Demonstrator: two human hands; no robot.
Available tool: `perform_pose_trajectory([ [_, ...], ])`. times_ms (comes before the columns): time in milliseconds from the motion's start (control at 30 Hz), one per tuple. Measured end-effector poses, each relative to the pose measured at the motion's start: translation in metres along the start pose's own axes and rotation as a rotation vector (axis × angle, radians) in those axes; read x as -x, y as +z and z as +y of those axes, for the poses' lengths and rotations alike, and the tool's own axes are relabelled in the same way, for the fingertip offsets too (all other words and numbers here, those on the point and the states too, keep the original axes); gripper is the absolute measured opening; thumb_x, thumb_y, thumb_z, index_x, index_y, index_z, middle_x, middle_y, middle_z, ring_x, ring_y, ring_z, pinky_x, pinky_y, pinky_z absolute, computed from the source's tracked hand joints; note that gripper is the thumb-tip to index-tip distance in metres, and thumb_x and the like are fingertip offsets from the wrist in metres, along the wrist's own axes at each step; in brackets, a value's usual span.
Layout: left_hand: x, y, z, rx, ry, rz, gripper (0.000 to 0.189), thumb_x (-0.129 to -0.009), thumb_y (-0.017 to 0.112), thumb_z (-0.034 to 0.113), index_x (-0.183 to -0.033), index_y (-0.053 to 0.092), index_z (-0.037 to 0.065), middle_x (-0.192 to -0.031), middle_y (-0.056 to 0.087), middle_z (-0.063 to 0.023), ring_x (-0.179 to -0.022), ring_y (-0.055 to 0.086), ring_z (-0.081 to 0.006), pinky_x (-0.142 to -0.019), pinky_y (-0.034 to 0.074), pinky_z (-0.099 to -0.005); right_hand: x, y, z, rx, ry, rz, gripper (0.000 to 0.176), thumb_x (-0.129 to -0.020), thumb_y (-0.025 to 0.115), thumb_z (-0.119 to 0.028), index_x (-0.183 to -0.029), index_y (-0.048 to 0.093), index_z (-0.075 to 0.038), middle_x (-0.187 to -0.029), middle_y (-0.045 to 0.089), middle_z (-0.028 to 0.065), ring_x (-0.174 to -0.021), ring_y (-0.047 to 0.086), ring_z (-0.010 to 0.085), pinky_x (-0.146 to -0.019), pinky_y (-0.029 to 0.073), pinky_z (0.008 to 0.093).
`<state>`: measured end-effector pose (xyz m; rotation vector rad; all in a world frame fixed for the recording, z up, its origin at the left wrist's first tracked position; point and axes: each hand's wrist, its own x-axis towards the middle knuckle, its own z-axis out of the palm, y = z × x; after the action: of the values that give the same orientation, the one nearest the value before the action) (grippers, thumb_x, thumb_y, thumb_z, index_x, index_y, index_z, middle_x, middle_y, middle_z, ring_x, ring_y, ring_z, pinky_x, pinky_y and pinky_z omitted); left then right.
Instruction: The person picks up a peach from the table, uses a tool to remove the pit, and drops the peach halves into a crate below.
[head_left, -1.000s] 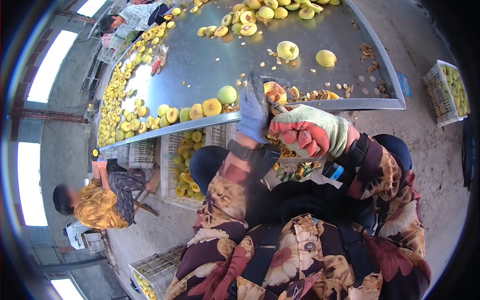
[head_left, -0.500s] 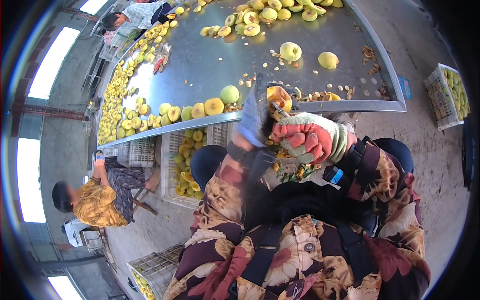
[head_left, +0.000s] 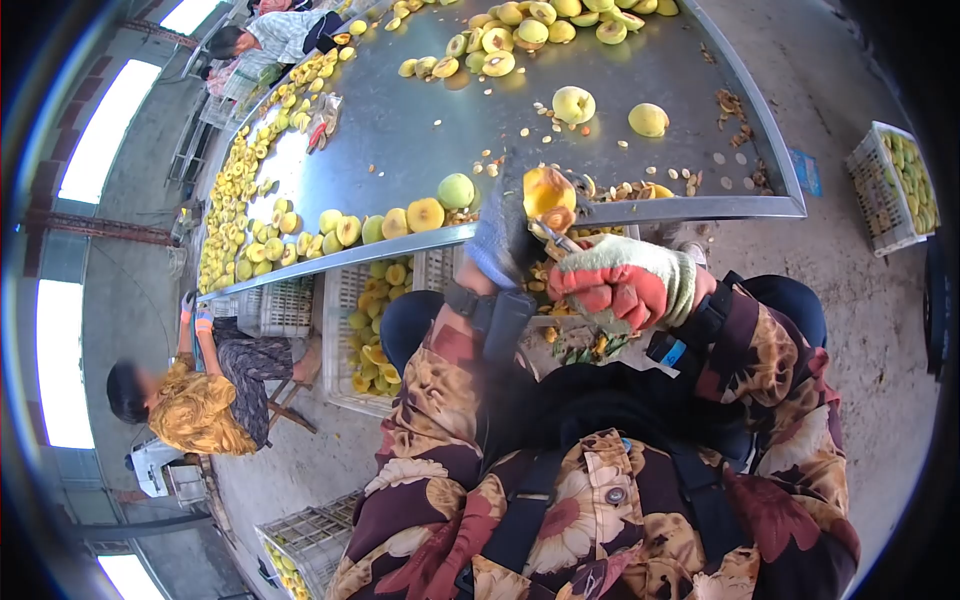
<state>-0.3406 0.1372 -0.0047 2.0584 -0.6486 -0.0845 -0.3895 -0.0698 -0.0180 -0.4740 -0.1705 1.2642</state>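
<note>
My left hand (head_left: 497, 232), in a blue-grey glove, is closed around a cut yellow peach (head_left: 546, 192) at the table's near edge. Its cut face shows orange flesh with a brownish patch low down. My right hand (head_left: 622, 285), wearing a red-and-white glove, grips a metal pitting tool (head_left: 556, 239) whose end points up at the peach's lower side. The fist covers most of the tool's handle. A row of halved peaches (head_left: 425, 215) and a whole green peach (head_left: 456, 191) line the table edge left of my hands.
The metal table (head_left: 400, 130) has a raised rim and carries a heap of peach halves (head_left: 497, 40), two peaches and scattered pits. Crates of fruit stand below (head_left: 375, 345) and at right (head_left: 890, 190). A seated person (head_left: 205, 400) works at left, another person (head_left: 270, 40) farther off.
The peach has tilted and shifted slightly left, its cut face turning. My right hand and the tool have drawn slightly down from it. The seated person's hands have moved.
</note>
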Motion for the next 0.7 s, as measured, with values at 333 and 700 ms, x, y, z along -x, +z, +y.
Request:
perform_pose_trajectory([
  [333, 0.015, -0.050, -0.019, 0.272, -0.169, -0.202, 0.051, -0.080, 0.070, 0.003, -0.129, 0.055, 0.002, -0.104, 0.067, -0.0110, -0.091, 0.065, -0.0208, -0.081, 0.052, -0.0315, -0.008, -0.048, 0.048, 1.942, 0.050, 0.935, 0.033, -0.088, 0.057, -0.029, -0.101, 0.060, 0.001, -0.082, 0.068, 0.0214, -0.077, 0.068, 0.0399, -0.070, 0.055, 0.0464],
  [700, -0.030, -0.022, -0.004, -0.242, -0.148, -0.184, 0.047, -0.086, 0.066, 0.016, -0.128, 0.055, -0.001, -0.116, 0.065, -0.0171, -0.109, 0.063, -0.0255, -0.092, 0.051, -0.0340, 0.024, 0.018, 0.004, 1.752, -0.220, 1.066, 0.030, -0.090, 0.059, -0.027, -0.107, 0.060, -0.003, -0.093, 0.068, 0.0201, -0.092, 0.066, 0.0369, -0.079, 0.053, 0.0444],
])
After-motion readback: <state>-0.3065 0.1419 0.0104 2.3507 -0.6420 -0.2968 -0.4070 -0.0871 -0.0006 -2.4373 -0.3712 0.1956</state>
